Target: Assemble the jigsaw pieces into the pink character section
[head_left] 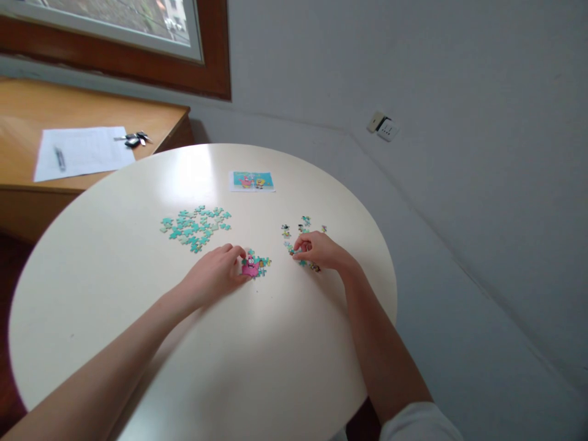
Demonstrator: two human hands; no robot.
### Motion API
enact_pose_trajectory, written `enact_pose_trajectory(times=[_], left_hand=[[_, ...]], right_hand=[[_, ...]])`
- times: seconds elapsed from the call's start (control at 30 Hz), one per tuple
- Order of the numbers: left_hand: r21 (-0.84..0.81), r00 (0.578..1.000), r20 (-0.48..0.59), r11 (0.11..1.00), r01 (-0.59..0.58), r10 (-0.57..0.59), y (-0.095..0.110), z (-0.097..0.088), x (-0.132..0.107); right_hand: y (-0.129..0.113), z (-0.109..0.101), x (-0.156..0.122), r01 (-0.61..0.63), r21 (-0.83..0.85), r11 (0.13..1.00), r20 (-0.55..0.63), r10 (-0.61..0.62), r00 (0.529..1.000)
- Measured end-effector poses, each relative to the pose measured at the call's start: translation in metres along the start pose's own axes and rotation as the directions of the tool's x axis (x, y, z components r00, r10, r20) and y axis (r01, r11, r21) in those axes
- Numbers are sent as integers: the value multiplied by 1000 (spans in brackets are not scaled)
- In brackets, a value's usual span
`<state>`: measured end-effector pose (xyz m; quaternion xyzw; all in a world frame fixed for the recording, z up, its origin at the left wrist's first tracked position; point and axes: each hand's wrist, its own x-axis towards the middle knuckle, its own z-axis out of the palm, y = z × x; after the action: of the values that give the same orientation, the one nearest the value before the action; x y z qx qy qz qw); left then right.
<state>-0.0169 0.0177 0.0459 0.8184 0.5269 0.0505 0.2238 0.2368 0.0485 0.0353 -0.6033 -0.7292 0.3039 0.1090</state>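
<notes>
A joined section of jigsaw puzzle [251, 267], showing a pink cartoon figure, lies flat on the round table. My left hand [218, 269] holds its left side, index finger at the upper edge and thumb at the lower. To the right, my right hand [319, 250] is closed in a pinch on a small puzzle piece [292, 251], partly covered by the fingertips. Several loose puzzle pieces [285, 231] lie beyond and around that hand, some of them partly hidden by it. A larger spread of turquoise and pale puzzle pieces [195, 228] sits beyond my left hand.
A picture card [252, 181] with two cartoon figures lies toward the far side of the white table [220, 355]. On a wooden desk [151, 113] at the left are a paper sheet [87, 150], a pen [60, 158] and keys [134, 139]. A wall stands to the right.
</notes>
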Motion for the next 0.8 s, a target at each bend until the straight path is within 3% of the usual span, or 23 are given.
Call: enact_pose_trajectory(times=[0.8], left_hand=[[-18,1000,-1,1000,18,-18,1,-1,0]], right_hand=[[-2,1,-1,21,40,999,43,-23,999]])
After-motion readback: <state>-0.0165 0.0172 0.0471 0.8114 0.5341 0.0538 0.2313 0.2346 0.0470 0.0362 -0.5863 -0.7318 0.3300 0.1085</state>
